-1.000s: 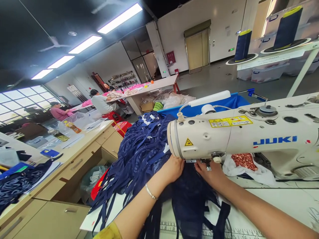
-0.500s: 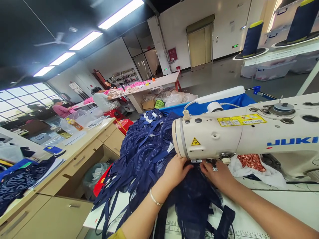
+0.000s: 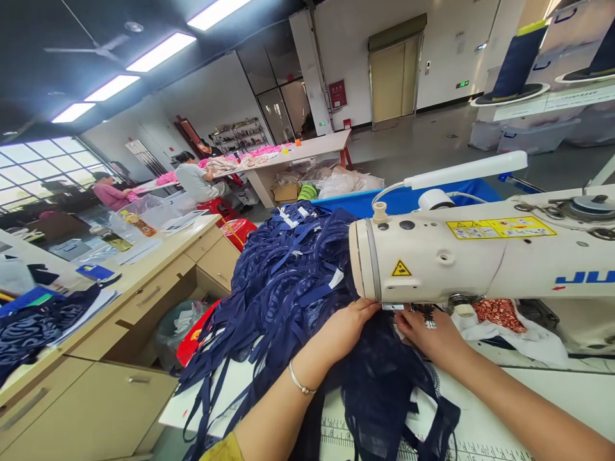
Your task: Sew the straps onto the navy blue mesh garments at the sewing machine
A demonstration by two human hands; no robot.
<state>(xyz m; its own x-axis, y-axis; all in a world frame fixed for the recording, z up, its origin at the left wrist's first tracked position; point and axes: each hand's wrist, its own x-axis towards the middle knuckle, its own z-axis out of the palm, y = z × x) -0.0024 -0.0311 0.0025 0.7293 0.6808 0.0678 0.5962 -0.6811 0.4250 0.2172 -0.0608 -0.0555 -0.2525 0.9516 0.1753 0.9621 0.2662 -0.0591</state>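
A cream sewing machine (image 3: 480,259) stands across the white table (image 3: 548,390). Under its head lies dark navy fabric (image 3: 384,378). My left hand (image 3: 343,330), a thin bracelet on its wrist, rests on the fabric just left of the needle, fingers curled down on the cloth. My right hand (image 3: 427,333) lies on the fabric right of the needle, fingertips pressed on it below the presser foot. A big heap of navy straps and pieces (image 3: 283,282) rises behind and to the left of my left hand.
A wooden desk with drawers (image 3: 129,307) stands to the left. A red-patterned cloth (image 3: 500,314) lies behind the machine. Thread cones (image 3: 516,64) stand on a rack at upper right. Other people sit at a long table (image 3: 288,160) far behind. A blue bin (image 3: 408,198) is behind the heap.
The view has drifted left, so the machine sits further right in frame. Both hands stay on the navy fabric at the needle, barely shifted.
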